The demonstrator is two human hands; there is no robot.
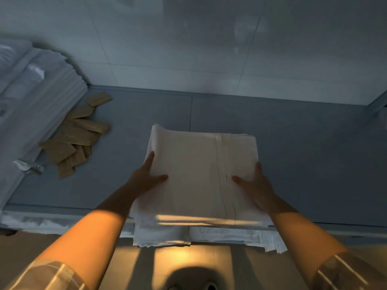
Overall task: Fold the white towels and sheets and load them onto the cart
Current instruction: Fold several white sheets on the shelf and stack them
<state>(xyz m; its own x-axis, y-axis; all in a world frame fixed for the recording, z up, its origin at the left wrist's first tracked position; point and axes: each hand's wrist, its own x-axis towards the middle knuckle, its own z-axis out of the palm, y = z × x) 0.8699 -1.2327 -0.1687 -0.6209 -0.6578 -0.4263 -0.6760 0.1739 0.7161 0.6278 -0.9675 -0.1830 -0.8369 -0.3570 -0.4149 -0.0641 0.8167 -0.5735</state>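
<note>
Both hands grasp one folded white sheet stack (201, 174): left hand (146, 176) on its left edge, right hand (254, 185) on its right edge, thumbs on top (fingers underneath are hidden). The stack lies on a grey shelf (293, 153), near edge overhanging. Folded white linens (35, 91) and tan packets (77, 135) sit at left, well apart.

**Cloth, paper and a matt shelf**

Under my left hand (146, 176) and right hand (256, 185) the folded sheet (201, 170) is smooth white cloth, matt, with a stitched band. The shelf (293, 153) looks matt grey and even. The packets (77, 139) look like dull brown paper. The wall tiles (188, 38) shine faintly.
</note>
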